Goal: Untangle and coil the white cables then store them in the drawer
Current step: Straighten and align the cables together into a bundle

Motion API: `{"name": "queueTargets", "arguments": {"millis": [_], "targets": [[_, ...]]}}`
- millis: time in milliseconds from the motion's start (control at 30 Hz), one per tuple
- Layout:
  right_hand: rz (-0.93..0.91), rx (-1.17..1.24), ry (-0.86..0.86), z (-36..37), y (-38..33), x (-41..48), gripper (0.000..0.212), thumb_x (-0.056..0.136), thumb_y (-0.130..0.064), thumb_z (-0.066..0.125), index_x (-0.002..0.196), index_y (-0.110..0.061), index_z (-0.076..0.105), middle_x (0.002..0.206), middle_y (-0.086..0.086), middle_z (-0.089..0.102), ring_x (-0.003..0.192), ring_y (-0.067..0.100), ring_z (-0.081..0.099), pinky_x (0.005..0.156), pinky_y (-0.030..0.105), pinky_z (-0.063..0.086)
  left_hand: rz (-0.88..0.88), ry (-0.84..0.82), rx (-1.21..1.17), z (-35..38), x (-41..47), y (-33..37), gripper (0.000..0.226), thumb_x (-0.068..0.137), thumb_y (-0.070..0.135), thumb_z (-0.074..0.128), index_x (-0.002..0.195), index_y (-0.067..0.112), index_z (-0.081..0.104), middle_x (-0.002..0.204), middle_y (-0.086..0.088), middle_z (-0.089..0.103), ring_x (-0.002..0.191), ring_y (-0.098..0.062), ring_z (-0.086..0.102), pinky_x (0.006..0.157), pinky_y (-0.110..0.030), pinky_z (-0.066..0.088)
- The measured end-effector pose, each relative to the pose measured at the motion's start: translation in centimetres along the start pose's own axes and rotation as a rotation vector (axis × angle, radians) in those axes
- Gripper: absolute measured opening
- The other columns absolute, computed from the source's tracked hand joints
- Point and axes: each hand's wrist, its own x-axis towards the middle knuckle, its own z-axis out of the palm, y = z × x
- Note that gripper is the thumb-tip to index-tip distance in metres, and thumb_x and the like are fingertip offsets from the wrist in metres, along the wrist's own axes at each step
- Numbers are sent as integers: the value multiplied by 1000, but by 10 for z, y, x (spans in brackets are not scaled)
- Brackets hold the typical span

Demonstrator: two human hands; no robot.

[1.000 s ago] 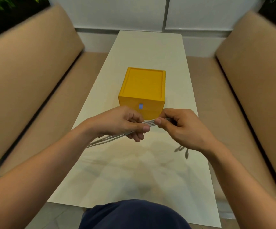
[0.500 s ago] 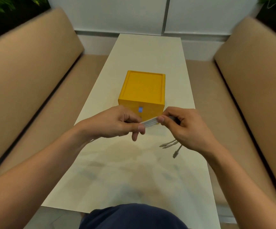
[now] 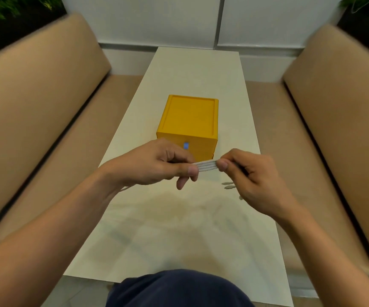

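Item: white cables [image 3: 206, 166], flat bundle, long axis left-to-right, held above the surface [image 3: 179, 235]. Grip: left hand [image 3: 154, 165] and right hand [image 3: 254, 173], fingers [image 3: 189, 172] clamped on opposite ends, equally near. Plug ends [image 3: 228, 185] hang below right hand. Destination: yellow drawer [image 3: 190, 120], just beyond, apparently closed.

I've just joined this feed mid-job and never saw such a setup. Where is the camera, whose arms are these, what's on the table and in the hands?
No machine here: a person works bare-handed, and the picture comes from a camera worn on their head, looking forward and down. Their left hand and right hand both pinch a flat bundle of white cables stretched between them above the table. A few plug ends dangle beside the right hand. On the table stands a yellow drawer box with a small blue mark on its front; it looks closed. Tan padded benches run along both sides.
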Motion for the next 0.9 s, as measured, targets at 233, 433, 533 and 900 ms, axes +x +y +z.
{"name": "queueTargets", "arguments": {"millis": [233,433,533,900], "targets": [[129,-75,-275,-15,0,9,28,104,-50,46,106,-30,66,92,-11,71,80,7,63,71,39,53,-80,66,144,3,6,4,25,103,29,61,85,18,76,70,1,73,49,-3,41,49,-13,31],[7,-365,-335,-3,-11,11,36,107,-49,30,124,-36,60,126,-17,59,123,6,51,127,50,6,-106,45,175,10,9,3,25,102,32,62,86,18,75,76,4,76,52,-6,55,53,-17,40],[38,-198,-397,-4,-12,14,30,109,-45,34,109,-33,61,96,-13,67,93,6,61,115,30,33,-113,43,155,10,10,3,24,101,36,62,88,19,73,78,3,76,61,-12,70,55,-22,45],[35,-125,-255,-1,-7,16,22,107,-33,47,89,-26,59,63,-10,52,62,12,50,51,29,29,-163,55,-53,12,5,-6,12,97,27,69,103,17,71,94,-2,79,84,-21,79,76,-34,61]]}}
